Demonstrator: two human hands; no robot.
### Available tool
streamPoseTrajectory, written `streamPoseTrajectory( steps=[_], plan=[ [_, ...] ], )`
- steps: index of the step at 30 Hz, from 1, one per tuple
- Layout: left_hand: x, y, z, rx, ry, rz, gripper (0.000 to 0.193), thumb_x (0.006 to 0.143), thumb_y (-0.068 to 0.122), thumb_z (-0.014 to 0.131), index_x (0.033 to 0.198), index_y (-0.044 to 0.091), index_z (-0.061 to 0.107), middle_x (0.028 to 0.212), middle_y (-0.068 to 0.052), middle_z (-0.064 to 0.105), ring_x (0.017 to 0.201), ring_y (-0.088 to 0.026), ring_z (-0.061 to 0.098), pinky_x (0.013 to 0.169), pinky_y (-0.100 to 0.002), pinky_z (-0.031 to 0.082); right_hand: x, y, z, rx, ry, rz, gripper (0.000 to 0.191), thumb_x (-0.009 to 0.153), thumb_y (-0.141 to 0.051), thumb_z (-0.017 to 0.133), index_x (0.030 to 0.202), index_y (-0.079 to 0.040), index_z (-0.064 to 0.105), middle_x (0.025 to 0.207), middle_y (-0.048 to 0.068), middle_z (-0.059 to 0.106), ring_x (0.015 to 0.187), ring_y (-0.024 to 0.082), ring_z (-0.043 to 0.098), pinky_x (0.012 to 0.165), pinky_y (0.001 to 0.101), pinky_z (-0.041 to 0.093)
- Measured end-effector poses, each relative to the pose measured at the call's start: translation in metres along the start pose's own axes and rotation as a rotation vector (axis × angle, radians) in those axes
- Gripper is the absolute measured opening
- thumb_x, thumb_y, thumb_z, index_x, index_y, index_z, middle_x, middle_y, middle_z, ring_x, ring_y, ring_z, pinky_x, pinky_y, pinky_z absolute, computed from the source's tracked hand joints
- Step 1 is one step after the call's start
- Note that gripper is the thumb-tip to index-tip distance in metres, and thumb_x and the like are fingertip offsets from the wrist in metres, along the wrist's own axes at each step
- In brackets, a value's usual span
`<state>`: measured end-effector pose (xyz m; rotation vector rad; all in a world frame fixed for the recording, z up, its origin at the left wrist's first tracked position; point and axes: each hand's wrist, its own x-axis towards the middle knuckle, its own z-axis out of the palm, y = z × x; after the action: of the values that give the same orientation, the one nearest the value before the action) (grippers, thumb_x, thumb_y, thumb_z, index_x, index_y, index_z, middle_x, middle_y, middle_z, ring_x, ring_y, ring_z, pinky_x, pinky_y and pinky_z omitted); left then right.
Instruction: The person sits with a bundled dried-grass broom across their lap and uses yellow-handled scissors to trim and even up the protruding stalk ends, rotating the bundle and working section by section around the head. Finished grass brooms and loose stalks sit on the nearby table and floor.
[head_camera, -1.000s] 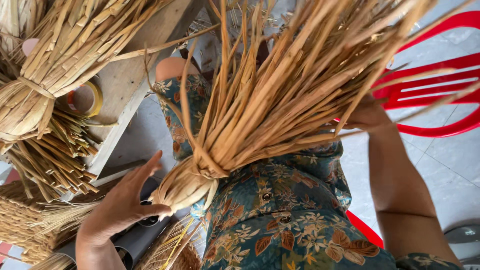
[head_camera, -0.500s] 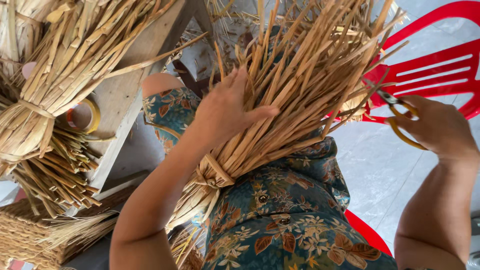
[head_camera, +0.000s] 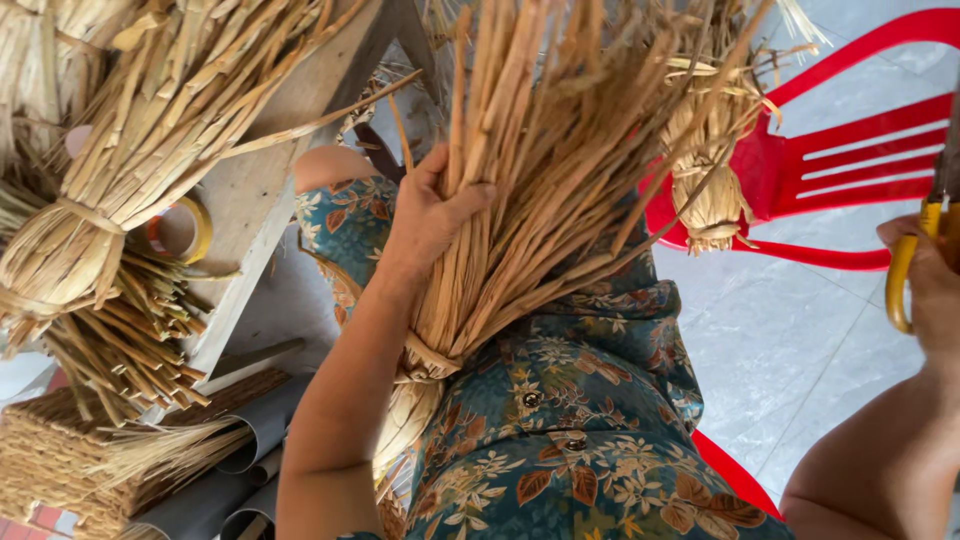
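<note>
Left hand (head_camera: 430, 215) wraps its fingers around a tied bundle of dried reed stalks (head_camera: 540, 200), which lies across the lap on the floral dress (head_camera: 580, 440). Right hand (head_camera: 925, 290), at frame edge, closes its fingers on yellow-handled scissors (head_camera: 915, 265).

Risk: the bundle could slide off the lap if the one-hand hold loosens; stiff stalk ends may scratch the forearm.

Hidden: scissor blades are cut off by the frame, so blade position is unreadable. The bundle's bound butt is partly behind the arm.
</note>
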<state>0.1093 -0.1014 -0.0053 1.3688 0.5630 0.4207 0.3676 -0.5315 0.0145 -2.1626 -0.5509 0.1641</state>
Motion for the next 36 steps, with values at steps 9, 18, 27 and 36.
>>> streamPoseTrajectory(
  steps=[9,18,27,36],
  plan=[
    [-0.024,-0.006,-0.033,-0.494,0.073,0.064,0.044,0.089,-0.005,0.075,0.131,0.003,0.062,0.113,-0.003,0.068,0.102,-0.014,0.064,0.094,-0.031,0.054,-0.01,-0.131,0.108,0.418,-0.454,-0.268,0.073,0.082,0.007,0.077,0.15,-0.004,0.051,0.127,0.007,0.066,0.108,0.01,0.063,0.083,0.0214,0.053],
    [-0.024,-0.001,-0.031,-0.277,0.071,0.206,0.05,0.093,0.002,0.078,0.138,0.006,0.057,0.119,0.001,0.066,0.11,-0.01,0.06,0.101,-0.027,0.05,-0.017,-0.189,0.173,0.359,-0.612,-0.206,0.071,0.081,-0.004,0.084,0.145,-0.008,0.055,0.11,-0.002,0.066,0.083,0.0,0.052,0.068,0.0152,0.042],
    [-0.027,0.009,-0.015,0.232,0.185,0.331,0.062,0.093,0.005,0.079,0.147,0.003,0.049,0.128,-0.008,0.07,0.117,-0.012,0.065,0.103,-0.031,0.054,-0.011,-0.192,0.189,0.319,-0.61,-0.201,0.069,0.079,-0.012,0.088,0.142,-0.009,0.059,0.104,-0.004,0.064,0.079,0.002,0.047,0.068,0.0163,0.041],
    [-0.035,0.023,-0.003,0.55,0.187,0.512,0.057,0.097,0.004,0.073,0.147,0.004,0.046,0.131,-0.022,0.063,0.121,-0.038,0.066,0.1,-0.04,0.055,0.0,-0.185,0.177,0.285,-0.56,-0.296,0.074,0.078,-0.014,0.088,0.144,-0.006,0.057,0.112,0.001,0.072,0.085,0.004,0.057,0.074,0.0206,0.049]
  ],
)
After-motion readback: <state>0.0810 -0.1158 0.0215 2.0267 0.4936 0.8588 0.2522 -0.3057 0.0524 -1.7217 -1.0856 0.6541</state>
